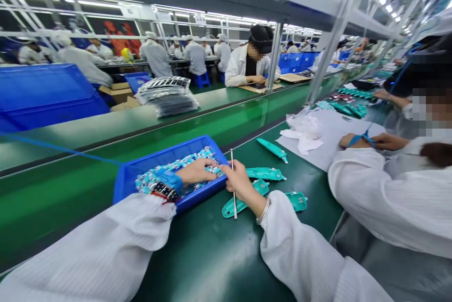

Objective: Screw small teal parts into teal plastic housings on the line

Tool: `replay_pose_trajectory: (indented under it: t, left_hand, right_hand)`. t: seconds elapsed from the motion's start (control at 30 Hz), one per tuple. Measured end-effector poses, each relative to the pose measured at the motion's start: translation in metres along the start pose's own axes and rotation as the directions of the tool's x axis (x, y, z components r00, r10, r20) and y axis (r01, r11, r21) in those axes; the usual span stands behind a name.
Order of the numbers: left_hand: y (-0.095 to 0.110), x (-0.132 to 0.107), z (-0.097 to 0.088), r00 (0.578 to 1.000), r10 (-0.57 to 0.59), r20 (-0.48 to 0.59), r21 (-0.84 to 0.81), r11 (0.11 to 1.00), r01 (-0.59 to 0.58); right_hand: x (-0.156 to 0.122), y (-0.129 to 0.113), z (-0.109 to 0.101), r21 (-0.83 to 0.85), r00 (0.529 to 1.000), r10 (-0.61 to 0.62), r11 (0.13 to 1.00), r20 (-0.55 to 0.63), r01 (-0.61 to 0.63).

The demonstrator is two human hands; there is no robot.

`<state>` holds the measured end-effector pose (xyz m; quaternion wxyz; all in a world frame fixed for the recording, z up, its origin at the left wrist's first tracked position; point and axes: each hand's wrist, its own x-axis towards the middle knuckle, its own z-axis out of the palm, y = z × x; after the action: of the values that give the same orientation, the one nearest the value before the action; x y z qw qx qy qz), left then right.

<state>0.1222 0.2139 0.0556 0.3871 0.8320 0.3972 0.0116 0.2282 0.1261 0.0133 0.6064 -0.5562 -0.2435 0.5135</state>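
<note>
My left hand [198,171] reaches over the blue bin [122,184], its thumb and fingers apart above the heap of small white and light-blue parts [187,161]. A blue band and a dark studded band circle that wrist. In my right hand [240,180], closed at the bin's right edge, is a thin metal rod-like tool [235,208] with flattened ends, held nearly upright. Beneath and beside this hand lie several teal plastic shells [265,174], one of them [229,208] crossed by the tool's lower end. Another shell [271,149] rests farther back.
A green conveyor belt [70,208] runs behind the bin. Beyond it stand a stack of bagged sheets [167,97] and a large blue crate [49,94]. On my right, a co-worker's hands [374,141] work over white sheeting [332,127]. A metal post [335,33] rises ahead.
</note>
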Motion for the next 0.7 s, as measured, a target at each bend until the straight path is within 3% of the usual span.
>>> replay_pose_trajectory:
  t: [0.33,0.7]
  left_hand:
    - [-0.0013,-0.0016,-0.0007,0.996,0.029,0.079,-0.016,0.999,-0.028]
    - [0.0010,0.0015,0.0066,1.000,0.013,-0.021,0.008,1.000,-0.012]
  right_hand:
    - [-0.0030,0.0017,0.0000,0.023,1.000,-0.030,0.999,-0.004,0.030]
    - [0.0012,0.0049,-0.0008,0.060,0.997,-0.069,0.996,-0.023,0.070]
